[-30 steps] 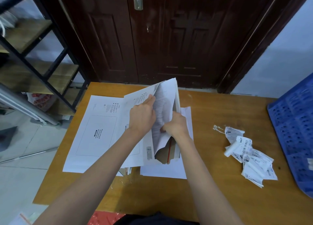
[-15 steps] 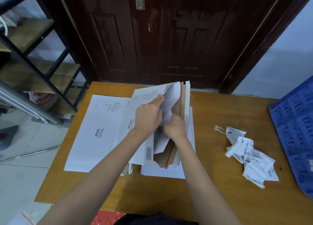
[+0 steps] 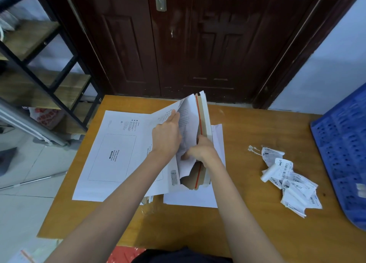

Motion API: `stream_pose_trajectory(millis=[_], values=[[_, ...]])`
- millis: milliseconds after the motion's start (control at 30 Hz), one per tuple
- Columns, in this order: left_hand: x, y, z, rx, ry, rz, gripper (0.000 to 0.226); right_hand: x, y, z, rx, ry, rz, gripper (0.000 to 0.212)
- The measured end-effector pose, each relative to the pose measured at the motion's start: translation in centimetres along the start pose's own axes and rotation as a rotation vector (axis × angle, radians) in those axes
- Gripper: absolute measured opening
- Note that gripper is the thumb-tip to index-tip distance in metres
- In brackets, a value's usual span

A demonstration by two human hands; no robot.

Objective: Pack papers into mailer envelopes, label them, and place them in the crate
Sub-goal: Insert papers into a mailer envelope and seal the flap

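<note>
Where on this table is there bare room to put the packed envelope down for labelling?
Bare wood on the table lies between the loose paper and the labels, and along the near edge under the forearms. The left half is crowded with flat envelopes; the blue crate fills the right edge.

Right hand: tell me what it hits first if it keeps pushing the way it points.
Probably the papers inside the open mailer envelope; the right hand already reaches into them. Depth is unclear.
</note>
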State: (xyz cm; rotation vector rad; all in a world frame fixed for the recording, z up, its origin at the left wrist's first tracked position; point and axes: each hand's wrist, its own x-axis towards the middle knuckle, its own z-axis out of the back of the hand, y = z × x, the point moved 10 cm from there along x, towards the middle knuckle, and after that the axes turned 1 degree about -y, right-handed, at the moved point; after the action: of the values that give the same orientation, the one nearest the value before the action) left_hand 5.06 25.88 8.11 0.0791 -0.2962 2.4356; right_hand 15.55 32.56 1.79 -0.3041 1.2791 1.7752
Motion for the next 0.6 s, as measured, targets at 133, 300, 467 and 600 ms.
stream_pose_trajectory(millis=[133,300,467,600], values=[[0.2,-0.1,0.2,0.007,-0.003,0.015,0.055,0.1,0.7,0.0,-0.061,-0.054,0.067,0.042],[0.5,0.1,0.7,-0.036,-0.012,0.009,0.055,0.1,1.3,0.0,-0.117,-0.166,0.143,0.036],[0.9,1.2,1.0,-0.048,0.003,0.009,0.054,0.0,1.0,1.3,-0.161,-0.168,0.169,0.041],[0.7,0.7,0.7,-0.009,0.002,-0.015,0.055,0.1,0.9,0.6,-0.143,-0.095,0.149,0.047]])
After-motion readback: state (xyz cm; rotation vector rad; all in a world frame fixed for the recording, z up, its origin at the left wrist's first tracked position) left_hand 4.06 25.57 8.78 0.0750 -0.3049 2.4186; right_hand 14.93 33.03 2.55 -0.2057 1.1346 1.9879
